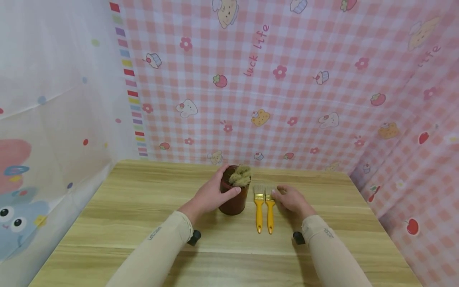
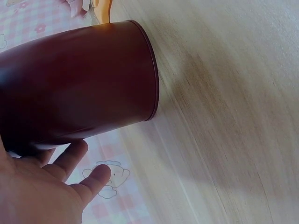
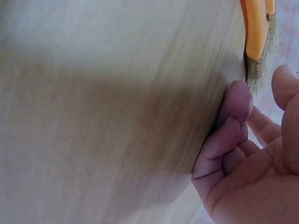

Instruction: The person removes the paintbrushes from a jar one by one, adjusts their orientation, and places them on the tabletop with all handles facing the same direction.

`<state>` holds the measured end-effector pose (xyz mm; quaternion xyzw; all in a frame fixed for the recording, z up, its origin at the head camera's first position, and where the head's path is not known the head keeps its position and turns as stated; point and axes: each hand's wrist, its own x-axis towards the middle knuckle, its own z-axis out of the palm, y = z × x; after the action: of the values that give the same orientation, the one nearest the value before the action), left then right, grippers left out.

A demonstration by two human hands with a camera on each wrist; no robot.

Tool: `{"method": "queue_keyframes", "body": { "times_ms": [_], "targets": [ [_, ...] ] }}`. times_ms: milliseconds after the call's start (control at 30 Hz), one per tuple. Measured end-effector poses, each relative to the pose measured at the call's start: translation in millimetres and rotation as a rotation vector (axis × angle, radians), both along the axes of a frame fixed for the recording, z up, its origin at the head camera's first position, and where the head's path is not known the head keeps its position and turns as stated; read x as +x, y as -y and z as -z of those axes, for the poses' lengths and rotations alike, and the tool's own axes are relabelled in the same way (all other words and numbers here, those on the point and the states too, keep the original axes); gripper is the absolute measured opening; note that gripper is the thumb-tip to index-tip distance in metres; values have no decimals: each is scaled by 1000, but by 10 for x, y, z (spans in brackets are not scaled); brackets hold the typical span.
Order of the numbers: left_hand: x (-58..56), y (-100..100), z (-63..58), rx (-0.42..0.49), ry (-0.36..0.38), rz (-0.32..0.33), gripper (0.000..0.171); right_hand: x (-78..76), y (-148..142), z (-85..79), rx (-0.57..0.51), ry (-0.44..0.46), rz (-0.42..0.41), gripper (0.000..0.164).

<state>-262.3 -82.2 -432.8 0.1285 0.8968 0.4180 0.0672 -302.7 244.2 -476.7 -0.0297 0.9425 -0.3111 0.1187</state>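
Observation:
A dark red-brown round cup (image 1: 233,201) stands upright on the table, with a fuzzy tan, moss-like clump (image 1: 241,176) at its mouth. My left hand (image 1: 211,191) grips the cup near the rim, the thumb on the near side and fingers round the far left. In the left wrist view the cup (image 2: 84,79) fills the upper left, and some fingers spread off its wall. Two paintbrushes with yellow handles, a left one (image 1: 259,211) and a right one (image 1: 270,211), lie side by side, bristles away from me. Beside the right brush's bristles my right hand (image 1: 291,198) rests on the table, fingers loosely curled, thumb apart.
The wood-grain table (image 1: 143,231) reaches back to a pink checked cloth (image 1: 201,119) with cartoon prints. A white printed cloth (image 1: 53,119) hangs on the left. Black wrist-worn pieces (image 1: 194,238) stick out below the sleeves.

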Motion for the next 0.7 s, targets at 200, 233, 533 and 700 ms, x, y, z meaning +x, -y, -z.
{"method": "queue_keyframes", "body": {
  "times_ms": [200, 233, 533, 700],
  "targets": [
    [-3, 2, 5, -6, -3, -2, 99, 9, 19, -12, 0, 3, 3, 66],
    [-1, 2, 6, -6, -3, -2, 99, 10, 21, -14, 3, 0, 2, 65],
    [-7, 2, 18, -5, -13, 9, 99, 15, 21, -7, 3, 3, 3, 65],
    [-12, -2, 27, -7, -24, 12, 100, 25, 18, 1, -10, 15, 13, 67]
  ]
}}
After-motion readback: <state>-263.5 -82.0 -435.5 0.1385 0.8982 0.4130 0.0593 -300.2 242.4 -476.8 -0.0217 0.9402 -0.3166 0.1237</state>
